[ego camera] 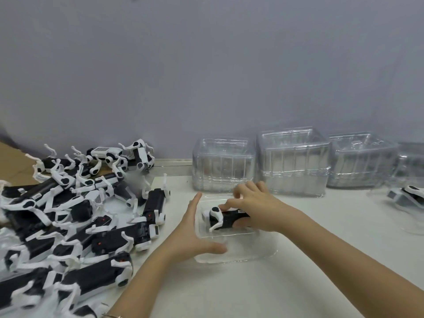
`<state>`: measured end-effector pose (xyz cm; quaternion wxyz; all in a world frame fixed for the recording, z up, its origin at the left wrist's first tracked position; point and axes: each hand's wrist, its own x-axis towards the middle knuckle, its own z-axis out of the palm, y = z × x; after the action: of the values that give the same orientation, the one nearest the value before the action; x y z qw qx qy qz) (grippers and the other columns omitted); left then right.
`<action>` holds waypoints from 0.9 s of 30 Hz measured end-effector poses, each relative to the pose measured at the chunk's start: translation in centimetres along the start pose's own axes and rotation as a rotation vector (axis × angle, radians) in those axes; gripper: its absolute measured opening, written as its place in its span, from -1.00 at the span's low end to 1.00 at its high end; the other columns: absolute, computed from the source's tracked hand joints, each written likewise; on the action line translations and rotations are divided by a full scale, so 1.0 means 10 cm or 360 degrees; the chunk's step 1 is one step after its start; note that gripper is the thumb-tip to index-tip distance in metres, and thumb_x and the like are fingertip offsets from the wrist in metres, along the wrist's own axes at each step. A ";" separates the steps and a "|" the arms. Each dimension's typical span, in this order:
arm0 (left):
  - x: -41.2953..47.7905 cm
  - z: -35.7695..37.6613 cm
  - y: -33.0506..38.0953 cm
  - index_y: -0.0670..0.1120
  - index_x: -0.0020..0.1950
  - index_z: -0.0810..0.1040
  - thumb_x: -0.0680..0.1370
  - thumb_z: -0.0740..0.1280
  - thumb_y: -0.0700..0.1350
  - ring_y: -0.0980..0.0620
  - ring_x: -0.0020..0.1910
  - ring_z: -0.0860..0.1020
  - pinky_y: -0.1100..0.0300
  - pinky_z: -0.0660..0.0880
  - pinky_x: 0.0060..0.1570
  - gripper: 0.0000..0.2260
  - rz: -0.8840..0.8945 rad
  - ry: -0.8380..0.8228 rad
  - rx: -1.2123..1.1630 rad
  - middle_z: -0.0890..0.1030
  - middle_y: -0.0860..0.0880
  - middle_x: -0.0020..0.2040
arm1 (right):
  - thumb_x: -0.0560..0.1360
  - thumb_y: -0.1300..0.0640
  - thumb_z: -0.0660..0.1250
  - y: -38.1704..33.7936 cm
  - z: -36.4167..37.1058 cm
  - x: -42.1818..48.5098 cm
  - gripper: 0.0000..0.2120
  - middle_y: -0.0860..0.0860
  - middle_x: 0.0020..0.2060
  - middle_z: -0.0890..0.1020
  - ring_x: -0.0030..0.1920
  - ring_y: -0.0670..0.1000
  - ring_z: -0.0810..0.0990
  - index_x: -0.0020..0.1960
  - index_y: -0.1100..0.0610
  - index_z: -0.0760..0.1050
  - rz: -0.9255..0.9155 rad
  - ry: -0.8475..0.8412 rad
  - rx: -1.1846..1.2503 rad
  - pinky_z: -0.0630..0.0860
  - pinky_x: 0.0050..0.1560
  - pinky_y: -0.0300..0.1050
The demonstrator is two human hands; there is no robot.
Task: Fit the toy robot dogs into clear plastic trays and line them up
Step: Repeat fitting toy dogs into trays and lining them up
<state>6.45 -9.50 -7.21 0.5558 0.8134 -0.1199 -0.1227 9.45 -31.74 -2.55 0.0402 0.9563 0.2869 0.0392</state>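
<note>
A black and white toy robot dog (221, 218) lies on its side inside a clear plastic tray (241, 251) in the middle of the white table. My right hand (254, 206) grips the dog's body from above, fingers curled over it and thumb at its near side. My left hand (195, 232) is spread against the tray's left edge, fingers straight along the far side and thumb on the near rim. A big heap of more toy dogs (75, 216) lies to the left. At the far right another dog sits in a tray (406, 198).
Three stacks of empty clear trays (293, 161) stand along the grey wall behind my hands, with a fourth partly visible at the right edge. A brown cardboard surface (13, 164) shows at the far left behind the heap. The white table (252, 290) extends toward me.
</note>
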 end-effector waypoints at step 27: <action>-0.09 -0.06 0.76 0.41 0.36 0.23 0.41 0.46 0.21 0.56 0.32 0.23 0.37 0.24 0.37 -0.40 0.0649 0.0688 -0.0174 0.31 0.56 0.30 | 0.30 0.12 0.49 -0.26 0.13 -0.26 -0.33 0.04 0.28 0.56 0.29 0.06 0.55 0.32 -0.29 0.41 0.0710 0.1147 0.3007 0.57 0.17 0.11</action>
<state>5.30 -11.36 0.12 0.6246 0.7487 -0.1528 0.1611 5.97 -31.08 -4.28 -0.8231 0.5609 0.0119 0.0885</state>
